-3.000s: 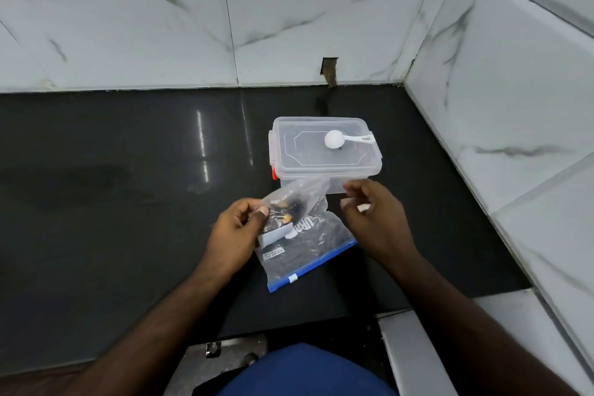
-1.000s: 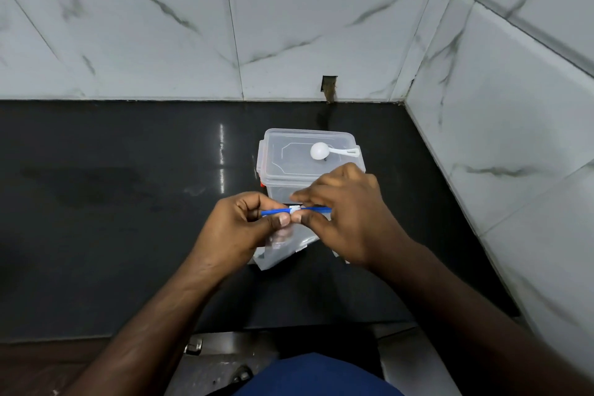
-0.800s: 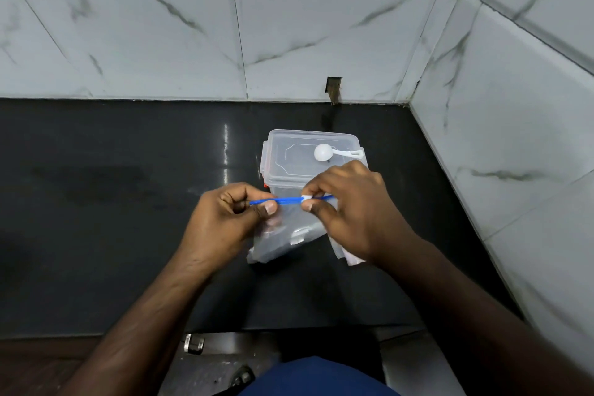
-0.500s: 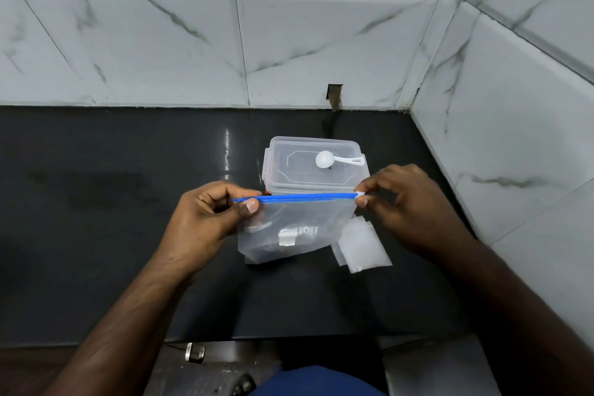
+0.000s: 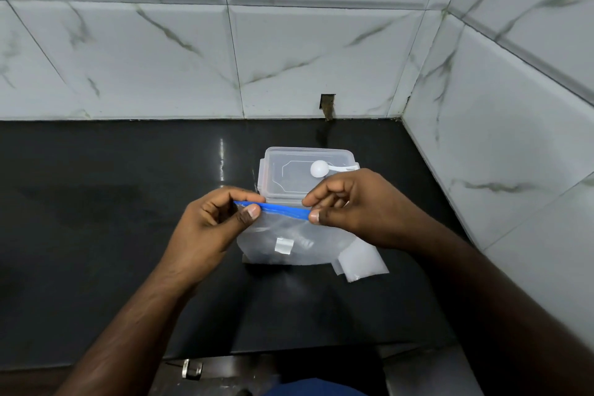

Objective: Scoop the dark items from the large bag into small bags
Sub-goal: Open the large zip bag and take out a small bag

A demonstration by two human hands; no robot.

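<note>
The large clear zip bag (image 5: 289, 241) with a blue seal strip (image 5: 279, 209) stands upright on the black counter (image 5: 96, 235). My left hand (image 5: 212, 225) pinches the strip's left end between thumb and fingers. My right hand (image 5: 353, 206) pinches the strip further right. The bag's dark contents are hard to make out through the cloudy plastic. Small empty clear bags (image 5: 360, 260) lie flat on the counter just right of the large bag. A white scoop (image 5: 321, 169) lies on the lid of a clear plastic box (image 5: 289, 170) behind the bag.
White marble-pattern tile walls close the counter at the back (image 5: 289, 58) and on the right (image 5: 514, 138), forming a corner. The counter's front edge (image 5: 257, 354) runs just below my forearms. A metal latch (image 5: 191, 368) shows below that edge.
The bag was lying flat, then was lifted upright and both hands pinched its blue strip. My right hand slid out to the strip's right end, and has now come back toward the middle.
</note>
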